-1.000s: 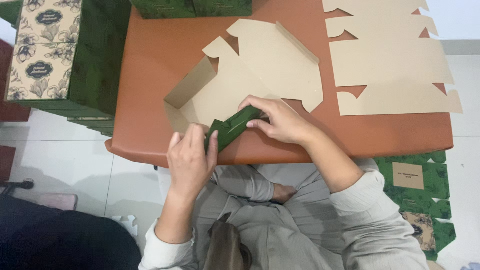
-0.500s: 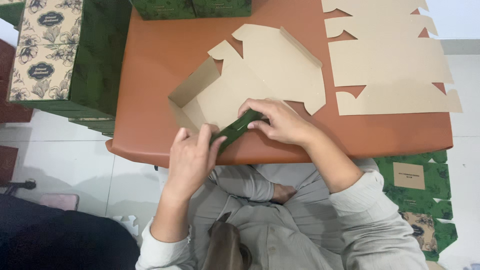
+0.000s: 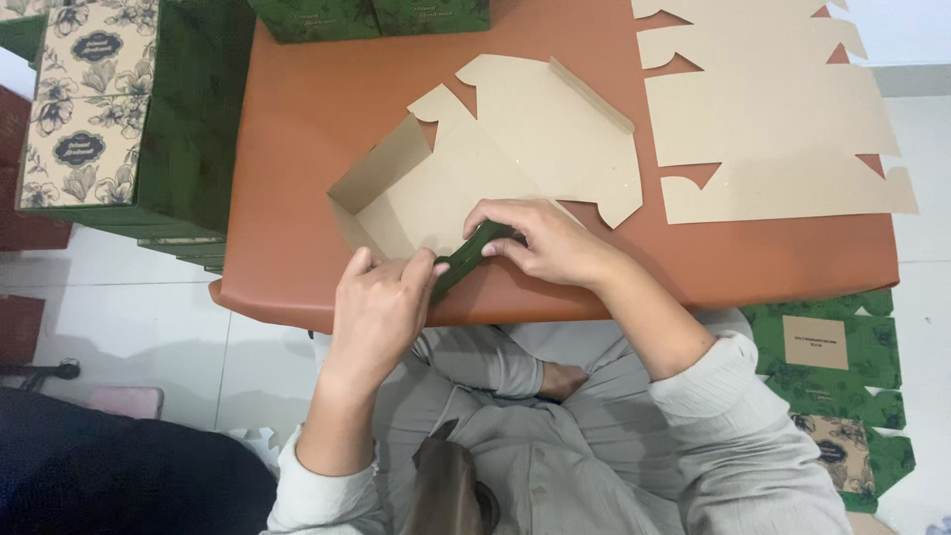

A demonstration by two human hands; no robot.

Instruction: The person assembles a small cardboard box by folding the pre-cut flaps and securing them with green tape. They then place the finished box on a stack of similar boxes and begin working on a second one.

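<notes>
left hand (image 3: pixel 381 302) at near table edge, fingers curled narrow and pinching lower end of green flap (image 3: pixel 466 260); right hand (image 3: pixel 545 238) just beside it, fingers bent and pressing down on upper end of same flap; flap folded over near side of brown cardboard box blank (image 3: pixel 515 149), green printed face showing, tilted up from left hand toward right hand; blank lying kraft side up on orange table (image 3: pixel 297 129), left wall panel standing up, far flap raised as a thin ridge; versus half a second ago: left hand shifted slightly toward the right hand and closer on the flap, right hand barely moved, less green strip visible between hands, blank in about the same spot; versus a second ago: left wall panel raised further; flat cardboard blanks (image 3: pixel 773 129) stacked at right part of table, well apart from hands; finished green floral boxes (image 3: pixel 109 119) stacked off table's left side, more green boxes (image 3: pixel 367 15) at far edge; printed green blanks (image 3: pixel 842 376) on floor at right, beside grey-sleeved right arm.
</notes>
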